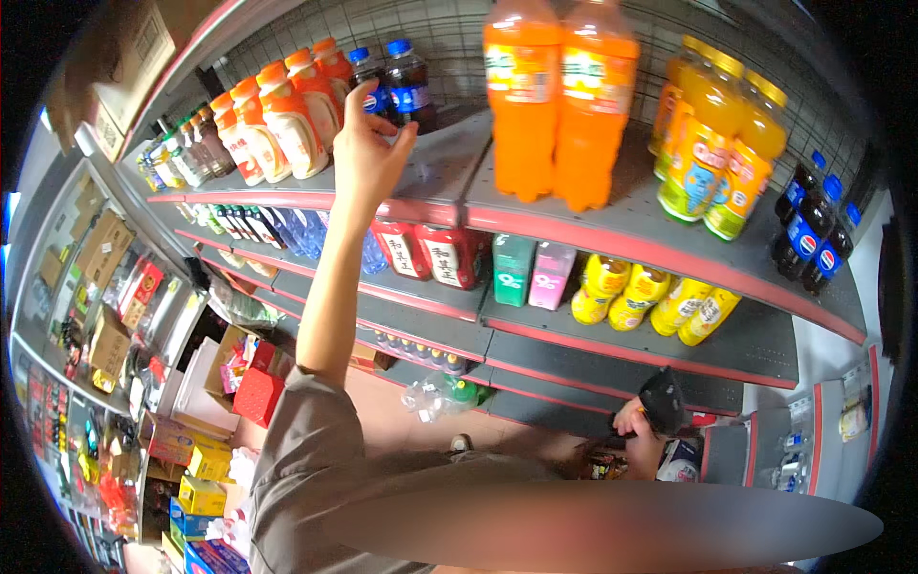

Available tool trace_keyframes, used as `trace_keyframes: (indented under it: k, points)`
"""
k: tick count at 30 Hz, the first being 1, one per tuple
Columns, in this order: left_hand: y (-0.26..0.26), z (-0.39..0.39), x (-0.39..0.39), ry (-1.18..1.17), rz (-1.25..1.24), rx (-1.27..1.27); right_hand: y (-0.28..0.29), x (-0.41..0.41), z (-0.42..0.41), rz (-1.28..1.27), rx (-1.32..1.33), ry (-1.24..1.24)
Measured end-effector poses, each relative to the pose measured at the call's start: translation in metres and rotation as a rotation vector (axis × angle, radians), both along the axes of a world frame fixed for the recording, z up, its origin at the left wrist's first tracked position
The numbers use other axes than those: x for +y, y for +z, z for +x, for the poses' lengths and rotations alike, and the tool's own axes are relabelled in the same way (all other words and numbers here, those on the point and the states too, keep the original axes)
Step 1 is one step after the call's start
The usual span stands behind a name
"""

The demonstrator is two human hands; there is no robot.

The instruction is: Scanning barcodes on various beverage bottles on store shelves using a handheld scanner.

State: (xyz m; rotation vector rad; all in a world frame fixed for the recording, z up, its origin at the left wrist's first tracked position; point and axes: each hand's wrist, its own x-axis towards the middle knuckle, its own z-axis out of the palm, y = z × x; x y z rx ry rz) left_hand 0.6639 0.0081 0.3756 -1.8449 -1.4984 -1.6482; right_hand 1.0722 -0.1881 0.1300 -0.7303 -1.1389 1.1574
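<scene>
My left hand (369, 151) is raised at the upper shelf (445, 154), thumb and index finger apart, holding nothing. Just behind its fingers stand two dark Pepsi bottles with blue caps, one partly covered by the index finger and the other (410, 93) plainer to see. Left of the hand is a row of white-and-orange bottles with orange caps (287, 129). Low at the right, my right hand (635, 423) grips a black object (661, 402) whose exact kind I cannot tell. A blurred patch hides part of that arm.
Two large orange soda bottles (559, 115) stand right of my left hand, then yellow-capped juice bottles (706, 143) and more Pepsi bottles (814, 229). Red drink bottles (448, 255) fill part of the lower shelf. A red basket (259, 394) and cartons (204, 459) crowd the floor at left.
</scene>
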Motion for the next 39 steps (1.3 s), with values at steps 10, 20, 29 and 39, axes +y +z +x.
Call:
trace_keyframes:
  k: [10,20,29,39]
  points:
    - [0.078,-0.018,0.043,0.184,-0.532,0.181,-0.036,0.004,-0.111,-0.094,-0.193,-0.316]
    - [0.032,-0.067,0.008,-0.583,-0.125,-0.213,0.009,0.011,-0.173,0.001,-0.239,-0.121]
    - [-0.061,-0.11,-0.125,-1.726,-0.325,-1.306,-0.019,-0.002,-0.179,-0.077,-1.396,-0.026]
    - [-0.179,-0.11,-0.165,-1.366,-0.41,-1.587,0.032,-0.077,-0.253,-0.691,-0.035,0.211]
